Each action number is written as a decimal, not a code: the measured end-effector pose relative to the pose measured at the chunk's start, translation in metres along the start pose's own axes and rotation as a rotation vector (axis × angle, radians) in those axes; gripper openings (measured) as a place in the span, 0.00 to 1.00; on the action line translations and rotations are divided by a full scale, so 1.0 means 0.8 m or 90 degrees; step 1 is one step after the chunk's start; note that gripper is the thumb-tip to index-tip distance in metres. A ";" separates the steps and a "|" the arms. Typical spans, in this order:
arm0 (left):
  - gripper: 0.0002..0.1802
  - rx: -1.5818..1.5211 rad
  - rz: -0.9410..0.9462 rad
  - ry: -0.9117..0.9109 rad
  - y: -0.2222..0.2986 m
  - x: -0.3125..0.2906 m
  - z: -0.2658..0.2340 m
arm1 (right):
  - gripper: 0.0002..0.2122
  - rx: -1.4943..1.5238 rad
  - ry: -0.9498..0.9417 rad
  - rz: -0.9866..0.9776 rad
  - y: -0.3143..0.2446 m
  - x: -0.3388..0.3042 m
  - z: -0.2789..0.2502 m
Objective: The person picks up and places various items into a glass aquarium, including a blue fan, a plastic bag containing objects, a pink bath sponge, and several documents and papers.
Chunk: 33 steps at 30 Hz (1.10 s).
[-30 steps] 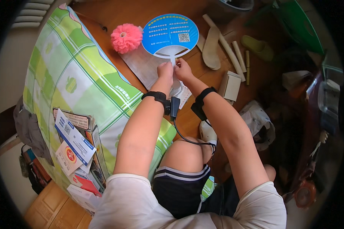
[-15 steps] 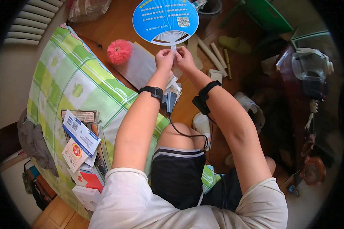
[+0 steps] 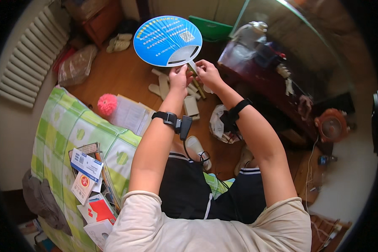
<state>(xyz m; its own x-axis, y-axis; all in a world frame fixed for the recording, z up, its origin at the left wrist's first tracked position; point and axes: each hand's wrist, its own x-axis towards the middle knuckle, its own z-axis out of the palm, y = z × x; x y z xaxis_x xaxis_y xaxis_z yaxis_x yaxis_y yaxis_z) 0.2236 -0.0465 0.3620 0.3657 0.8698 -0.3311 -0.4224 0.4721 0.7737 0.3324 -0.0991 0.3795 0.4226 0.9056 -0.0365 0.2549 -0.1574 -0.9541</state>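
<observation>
Nearest, on the green-checked bedspread (image 3: 59,134): a blue-and-white leaflet (image 3: 87,164). Held aloft, right of and beyond the bedspread: a round blue hand fan (image 3: 161,42), with right hand (image 3: 208,75) clamped on its white handle (image 3: 192,65) and left hand (image 3: 179,80) close beside, grip not discernible. Along the bedspread's far right edge: a pink ruffled pompom (image 3: 107,104). Past the bedspread's far left corner: a white radiator (image 3: 33,54).

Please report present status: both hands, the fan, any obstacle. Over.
Right hand pinching handle of blue fan. Left hand close by, contact unclear. Fan held above floor. Pink pompom apart, not in the way.
</observation>
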 end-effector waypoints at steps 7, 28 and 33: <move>0.12 -0.125 0.037 -0.042 0.019 -0.091 0.099 | 0.08 -0.109 0.112 -0.047 -0.055 -0.106 -0.160; 0.15 -0.136 0.098 -0.271 0.089 -0.042 0.350 | 0.07 -0.435 0.239 -0.337 -0.193 -0.109 -0.495; 0.15 -0.098 0.098 -0.294 0.148 -0.033 0.396 | 0.07 -0.387 0.238 -0.316 -0.249 -0.085 -0.516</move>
<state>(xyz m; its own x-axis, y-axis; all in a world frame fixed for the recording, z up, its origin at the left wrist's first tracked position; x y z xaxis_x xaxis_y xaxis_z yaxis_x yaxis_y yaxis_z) 0.4271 -0.0587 0.6333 0.6038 0.7930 0.0811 -0.6047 0.3893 0.6949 0.6122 -0.2920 0.6949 0.3708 0.7534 0.5431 0.8605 -0.0586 -0.5061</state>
